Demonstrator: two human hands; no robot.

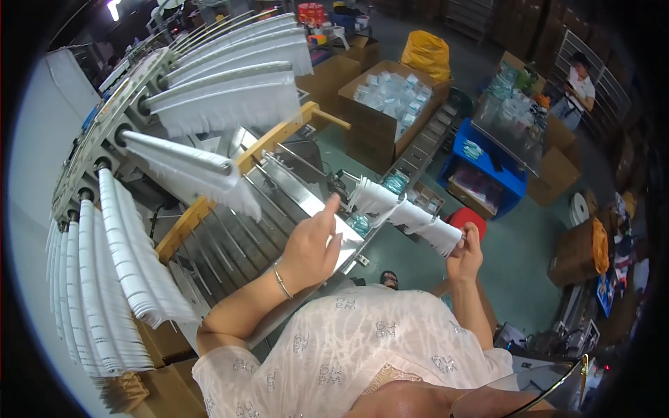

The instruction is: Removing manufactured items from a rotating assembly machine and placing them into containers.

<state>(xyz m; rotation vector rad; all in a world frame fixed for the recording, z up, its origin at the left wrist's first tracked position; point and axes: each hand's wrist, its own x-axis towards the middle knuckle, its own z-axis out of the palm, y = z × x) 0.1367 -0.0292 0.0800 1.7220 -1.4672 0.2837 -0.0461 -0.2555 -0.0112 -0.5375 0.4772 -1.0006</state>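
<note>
My right hand [465, 256] is closed around the right end of a bundle of thin white fabric-like strips [408, 214], which seem to hang along a rod. A pale band crosses the bundle near its left part. Close to that left end, my left hand [311, 245] has its index finger stretched out and its thumb apart, with nothing visible in it. Beneath it lies a metal machine bed with parallel rods [230, 244] and a wooden bar [258, 150] across it. Whether my left fingertip touches the bundle or a dark part behind it, I cannot tell.
On the left, a machine frame [90, 150] carries several rods draped with white strips [178, 164]. Ahead stand a cardboard box of clear packets [380, 136], a narrow conveyor [418, 150] and a blue bin [488, 167]. A person [575, 90] stands far right.
</note>
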